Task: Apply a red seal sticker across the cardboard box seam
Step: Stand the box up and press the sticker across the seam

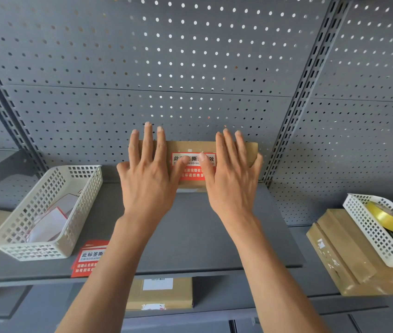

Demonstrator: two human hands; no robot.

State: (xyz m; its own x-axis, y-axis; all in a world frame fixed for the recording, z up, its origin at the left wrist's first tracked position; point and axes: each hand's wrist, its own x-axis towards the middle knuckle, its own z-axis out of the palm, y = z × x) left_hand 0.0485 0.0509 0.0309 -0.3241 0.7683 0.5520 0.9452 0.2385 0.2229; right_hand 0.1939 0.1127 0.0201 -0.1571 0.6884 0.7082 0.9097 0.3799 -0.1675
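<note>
our left hand point(148, 174) and right hand point(232, 174) lie spread flat on the cardboard box point(191, 146) at the shelf's point(190, 236) back edge, thumbs pressing the red seal sticker point(193, 175); uneven pressure risks wrinkles or a shifting box.

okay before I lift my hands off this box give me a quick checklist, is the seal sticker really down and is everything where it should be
1. Red seal sticker is on the cardboard box: ok.
2. Both thumbs press on the sticker, left hand and right hand flat on the box: ok.
3. Sticker crosses the seam: cannot tell, the hands and sticker hide the seam.
4. Sticker edges flat, no lifted corner: cannot tell, the side edges are under the thumbs.
5. Box sits steady on the grey shelf against the pegboard: ok.
6. Spare red stickers within reach beside the white basket: ok.
</note>
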